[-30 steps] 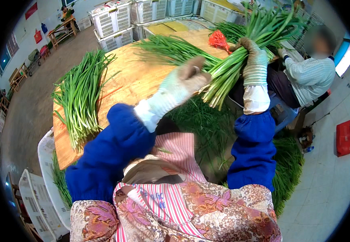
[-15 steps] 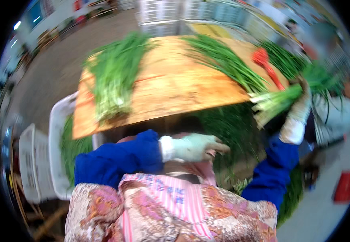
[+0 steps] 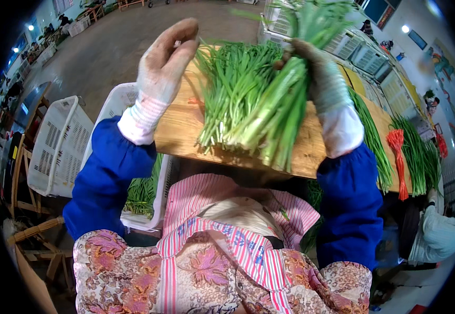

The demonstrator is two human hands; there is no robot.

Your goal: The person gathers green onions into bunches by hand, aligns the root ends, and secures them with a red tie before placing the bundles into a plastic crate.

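Observation:
My right hand (image 3: 316, 78), in a soiled pale glove, grips a bunch of garlic chives (image 3: 277, 107) around its middle. The pale stem ends point down toward me, and the blurred leaf tips rise past the hand. Beside and partly under this bunch lies a pile of chives (image 3: 232, 89) on the wooden board (image 3: 178, 133). My left hand (image 3: 167, 60), gloved too, is raised above the board's left side. Its fingers are bent with a gap to the thumb, and I see nothing held in it.
More chives (image 3: 371, 138) and a bundle of red ties (image 3: 396, 157) lie on the board's right side. White crates (image 3: 54, 149) stand at the left, one with greens inside. A co-worker in a light top (image 3: 437, 235) is at the right. More crates (image 3: 369, 55) stand behind the board.
My view has turned left. My right hand has brought the chives from the board's right end to beside the left pile. My left hand has risen from near my waist to above the board.

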